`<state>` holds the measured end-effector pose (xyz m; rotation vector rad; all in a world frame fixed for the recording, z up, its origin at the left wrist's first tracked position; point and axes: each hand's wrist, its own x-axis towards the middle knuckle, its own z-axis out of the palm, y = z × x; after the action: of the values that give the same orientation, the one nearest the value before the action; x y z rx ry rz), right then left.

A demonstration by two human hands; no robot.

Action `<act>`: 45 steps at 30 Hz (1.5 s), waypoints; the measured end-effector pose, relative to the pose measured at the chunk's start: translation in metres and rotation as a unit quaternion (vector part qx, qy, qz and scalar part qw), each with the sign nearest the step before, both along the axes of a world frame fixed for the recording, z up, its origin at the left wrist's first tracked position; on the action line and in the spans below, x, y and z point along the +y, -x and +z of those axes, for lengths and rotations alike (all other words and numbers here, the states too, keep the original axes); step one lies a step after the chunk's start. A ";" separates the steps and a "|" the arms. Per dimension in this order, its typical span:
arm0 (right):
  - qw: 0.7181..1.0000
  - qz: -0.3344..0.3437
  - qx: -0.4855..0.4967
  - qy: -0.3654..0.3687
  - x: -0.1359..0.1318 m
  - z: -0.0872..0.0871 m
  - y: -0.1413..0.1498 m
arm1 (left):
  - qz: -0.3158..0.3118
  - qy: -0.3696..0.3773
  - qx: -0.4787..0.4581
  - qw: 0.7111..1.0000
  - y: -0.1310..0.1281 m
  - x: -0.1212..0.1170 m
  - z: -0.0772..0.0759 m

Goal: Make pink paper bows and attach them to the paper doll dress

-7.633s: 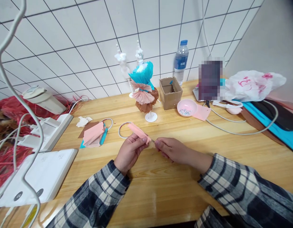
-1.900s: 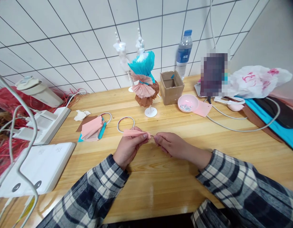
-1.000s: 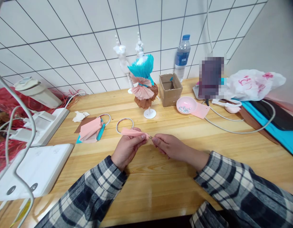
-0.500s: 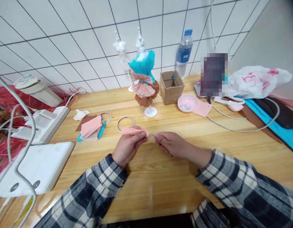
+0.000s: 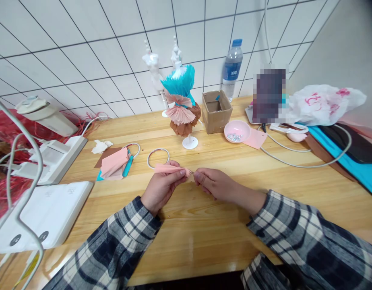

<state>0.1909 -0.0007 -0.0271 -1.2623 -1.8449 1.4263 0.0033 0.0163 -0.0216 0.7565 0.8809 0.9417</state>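
Note:
Between the thumb and fingers of my left hand [image 5: 163, 185] is a folded strip of pink crepe paper [image 5: 164, 168], its gathered end pointing right. My right hand [image 5: 216, 183] is closed in a pinch on a thin metallic piece [image 5: 191, 172] that reaches the paper's end; its full shape is hidden by my fingers. Just behind my hands stands a small mannequin [image 5: 190, 142] on a round white base, dressed in turquoise, pink and brown crepe paper. A silvery ring [image 5: 149, 158] lies beyond my left hand.
Pink and turquoise paper pieces [image 5: 113, 163] lie at left, near a white power strip [image 5: 57, 161]. Toward the back are a cardboard box [image 5: 216, 117], a pink bowl [image 5: 238, 135] of small beads and a water bottle [image 5: 232, 70]. A grey cable [image 5: 294, 165] loops at right.
The view has shifted slightly. My right hand has moved a little closer to the paper's end, and the metallic piece now meets it. My left hand keeps its hold.

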 end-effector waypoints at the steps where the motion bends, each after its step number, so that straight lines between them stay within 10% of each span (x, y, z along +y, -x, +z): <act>1: 1.000 0.004 -0.001 -0.007 0.000 0.000 0.000 | 0.001 0.000 0.003 1.000 0.000 0.000 0.000; 34: 0.992 -0.116 0.017 -0.047 0.004 0.005 -0.003 | -0.042 -0.041 -0.004 0.998 0.000 0.001 0.001; 45: 0.987 -0.131 0.065 -0.069 0.003 0.007 0.000 | -0.160 -0.143 0.205 0.955 -0.008 -0.009 0.008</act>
<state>0.1913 0.0019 -0.0204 -1.2589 -1.5949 1.1898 0.0111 0.0069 -0.0135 1.3365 0.9517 0.6340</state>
